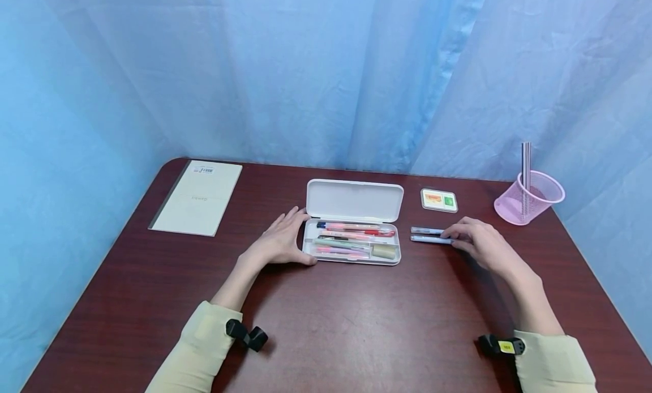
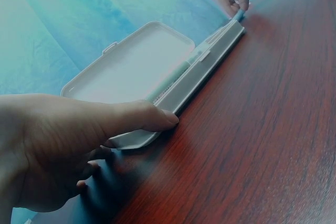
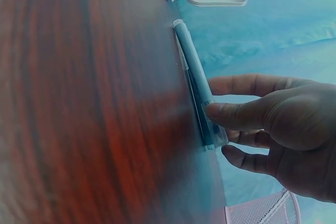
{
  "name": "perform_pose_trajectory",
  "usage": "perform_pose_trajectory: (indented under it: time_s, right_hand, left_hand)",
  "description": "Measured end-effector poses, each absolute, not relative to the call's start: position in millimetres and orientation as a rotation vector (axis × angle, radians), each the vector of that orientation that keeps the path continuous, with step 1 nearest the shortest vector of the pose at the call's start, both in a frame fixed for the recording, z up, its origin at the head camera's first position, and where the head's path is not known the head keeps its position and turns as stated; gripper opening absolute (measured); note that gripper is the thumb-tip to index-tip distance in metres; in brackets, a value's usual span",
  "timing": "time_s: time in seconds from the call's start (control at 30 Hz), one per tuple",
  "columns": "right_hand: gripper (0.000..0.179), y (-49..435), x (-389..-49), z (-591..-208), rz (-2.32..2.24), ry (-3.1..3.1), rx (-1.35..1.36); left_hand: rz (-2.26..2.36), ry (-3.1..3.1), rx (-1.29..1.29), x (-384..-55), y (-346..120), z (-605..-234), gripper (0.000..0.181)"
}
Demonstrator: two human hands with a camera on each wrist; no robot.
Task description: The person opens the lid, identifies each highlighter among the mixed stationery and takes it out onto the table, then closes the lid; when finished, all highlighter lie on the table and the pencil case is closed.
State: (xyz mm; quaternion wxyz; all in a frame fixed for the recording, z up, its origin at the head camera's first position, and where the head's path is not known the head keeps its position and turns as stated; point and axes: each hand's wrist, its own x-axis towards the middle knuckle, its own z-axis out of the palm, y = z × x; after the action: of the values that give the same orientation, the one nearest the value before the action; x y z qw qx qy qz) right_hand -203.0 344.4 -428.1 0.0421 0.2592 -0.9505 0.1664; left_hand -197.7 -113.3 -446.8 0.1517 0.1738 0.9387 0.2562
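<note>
A white pencil case (image 1: pixel 355 201) lies with its lid raised toward the back; several pens and a beige block (image 1: pixel 384 251) fill its tray. My left hand (image 1: pixel 280 237) holds the case's left end, thumb along the front wall and fingers at the back corner. In the left wrist view that thumb (image 2: pixel 149 116) presses the case near its corner. Right of the case, my right hand (image 1: pixel 479 243) pinches a light blue pen (image 1: pixel 430 240) by its right end. A second pen (image 1: pixel 425 230) lies parallel just behind it. The right wrist view shows the pinched pen's clear cap under the thumb (image 3: pixel 236 115).
A cream notebook (image 1: pixel 197 199) lies at the back left. Behind the right hand is a small clear case with orange and green pieces (image 1: pixel 439 200). A pink mesh pen holder (image 1: pixel 547 186) with dark and silver sticks leans at the right; blue curtains (image 1: pixel 305 76) surround the table.
</note>
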Motion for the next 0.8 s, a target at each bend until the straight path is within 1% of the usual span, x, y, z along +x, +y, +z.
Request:
perform_pose_trajectory:
  time_s: [0.8]
  right_hand:
    - [0.030,341.6,-205.1,-431.0,0.420,-2.876,0.814]
  left_hand:
    - [0.735,2.699,0.500,-198.4,-113.7,-448.0,0.104]
